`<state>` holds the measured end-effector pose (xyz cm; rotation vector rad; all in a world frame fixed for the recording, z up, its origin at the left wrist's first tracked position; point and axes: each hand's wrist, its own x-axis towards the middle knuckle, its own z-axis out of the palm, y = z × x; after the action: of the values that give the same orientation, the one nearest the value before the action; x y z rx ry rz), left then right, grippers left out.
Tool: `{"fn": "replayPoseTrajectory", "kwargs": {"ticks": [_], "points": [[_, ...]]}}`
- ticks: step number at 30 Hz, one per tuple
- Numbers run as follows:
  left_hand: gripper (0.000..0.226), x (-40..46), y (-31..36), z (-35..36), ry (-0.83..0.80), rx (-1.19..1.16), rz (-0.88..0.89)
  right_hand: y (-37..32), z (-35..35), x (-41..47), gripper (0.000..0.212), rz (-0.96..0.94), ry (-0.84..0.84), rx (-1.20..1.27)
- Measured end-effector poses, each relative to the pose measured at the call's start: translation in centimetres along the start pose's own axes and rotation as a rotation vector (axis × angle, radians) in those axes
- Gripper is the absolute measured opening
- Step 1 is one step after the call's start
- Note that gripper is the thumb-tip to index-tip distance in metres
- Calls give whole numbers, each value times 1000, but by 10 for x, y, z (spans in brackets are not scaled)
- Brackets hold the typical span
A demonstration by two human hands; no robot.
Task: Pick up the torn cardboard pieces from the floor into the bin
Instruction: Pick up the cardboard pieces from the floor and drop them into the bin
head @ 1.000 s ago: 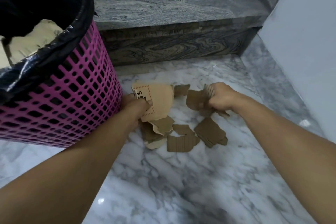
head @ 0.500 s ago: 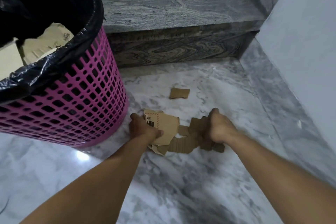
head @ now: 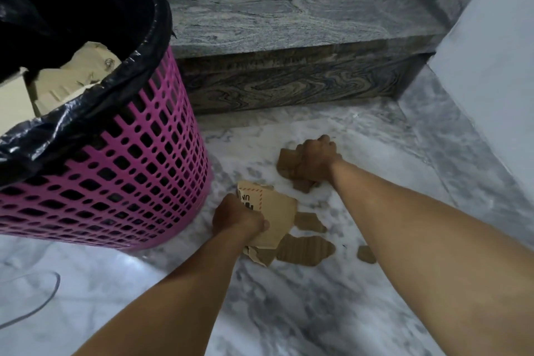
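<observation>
Left hand clenched on a large printed cardboard piece, thumb on top, held low just over the marble floor, right beside the pink bin. Right hand farther out, grip curled round a bunch of brown cardboard scraps at floor level. Loose pieces on the floor between the forearms: a wide corrugated piece, a smaller one above it, a tiny scrap against the right forearm. Bin lined with a black bag, cardboard already inside. Grey stone step behind. Thin cable on floor at lower left.
</observation>
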<state>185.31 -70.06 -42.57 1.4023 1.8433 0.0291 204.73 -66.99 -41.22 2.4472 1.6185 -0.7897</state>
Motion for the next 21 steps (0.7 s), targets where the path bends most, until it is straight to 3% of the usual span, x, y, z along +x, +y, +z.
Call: {"fn": "replayPoseTrajectory", "kwargs": {"ticks": [5, 10, 14, 17, 21], "points": [[57, -6, 3, -9, -16, 6, 39, -4, -2, -14, 57, -46, 6, 64], [63, -19, -1, -18, -56, -62, 48, 0, -1, -39, 55, 60, 6, 248], [59, -33, 4, -31, -48, -91, 72, 14, -8, -61, 32, 99, 84, 394], [68, -47, 21, -54, -22, -104, 121, 25, -35, -79, 16, 98, 79, 435], [55, -65, 55, -90, 12, -131, 173, 27, -83, -110, 45, 109, 126, 458]]}}
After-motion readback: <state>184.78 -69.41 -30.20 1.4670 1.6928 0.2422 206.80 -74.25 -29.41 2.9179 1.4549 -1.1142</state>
